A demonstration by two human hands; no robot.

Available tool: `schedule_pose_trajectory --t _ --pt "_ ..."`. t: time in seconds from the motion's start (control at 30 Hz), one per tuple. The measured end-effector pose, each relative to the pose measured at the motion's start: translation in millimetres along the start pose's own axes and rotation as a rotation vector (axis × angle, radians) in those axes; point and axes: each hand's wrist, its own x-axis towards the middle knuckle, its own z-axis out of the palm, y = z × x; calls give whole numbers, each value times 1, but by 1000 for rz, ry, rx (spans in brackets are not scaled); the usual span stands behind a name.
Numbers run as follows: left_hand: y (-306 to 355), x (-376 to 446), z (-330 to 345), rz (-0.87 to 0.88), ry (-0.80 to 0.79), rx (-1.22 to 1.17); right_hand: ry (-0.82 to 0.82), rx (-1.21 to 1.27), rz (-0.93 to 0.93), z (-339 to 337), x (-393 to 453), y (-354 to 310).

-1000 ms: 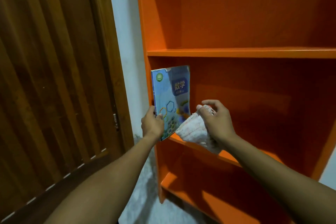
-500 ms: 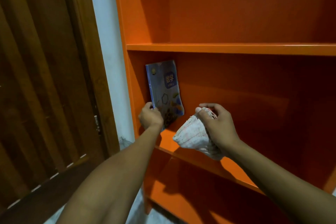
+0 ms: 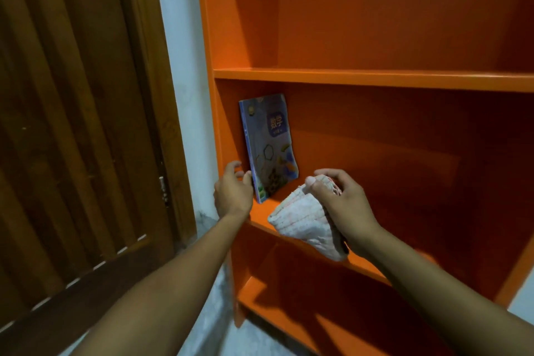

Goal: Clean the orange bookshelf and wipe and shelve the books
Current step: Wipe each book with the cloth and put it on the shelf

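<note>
A dark wooden door (image 3: 72, 124) stands at far left, a strip of white wall (image 3: 185, 66) beside it. The left hand (image 3: 232, 196) hovers at the orange bookshelf (image 3: 375, 78)'s left side, fingers (image 3: 234, 166) loosely spread, just beside the blue book (image 3: 268, 144), which stands upright on the middle shelf against the side panel. To the right, the right hand (image 3: 344, 205) grips a pale cloth (image 3: 303, 225) over the shelf edge.

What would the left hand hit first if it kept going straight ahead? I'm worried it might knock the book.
Probably the bookshelf's left side wall. The left hand points just left of the book, though depth is unclear.
</note>
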Motion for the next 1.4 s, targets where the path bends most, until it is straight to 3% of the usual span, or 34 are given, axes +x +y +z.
schedule_pose_trajectory --t 0.1,0.23,0.37,0.67,0.8,0.93,1.1,1.4 --pt "-29 -24 -40 156 10 15 -139 70 153 19 -16 3" --pt "-82 -60 -96 115 -77 122 -274 155 375 63 -47 17" --pt "-147 -103 -147 -52 -190 227 -360 113 441 109 -74 34" --pt "-284 -241 -205 -529 -514 453 -746 -335 369 191 -118 95" --pt "-309 -277 -190 -668 -680 448 -765 -322 332 202 -121 107" --pt "-327 -285 -164 -636 -760 508 -780 -338 330 199 -119 121" --pt "-426 -282 -108 -721 -829 579 -786 -313 308 189 -111 138" --pt "-341 -259 -110 -668 -787 638 -703 -207 416 177 -102 141"
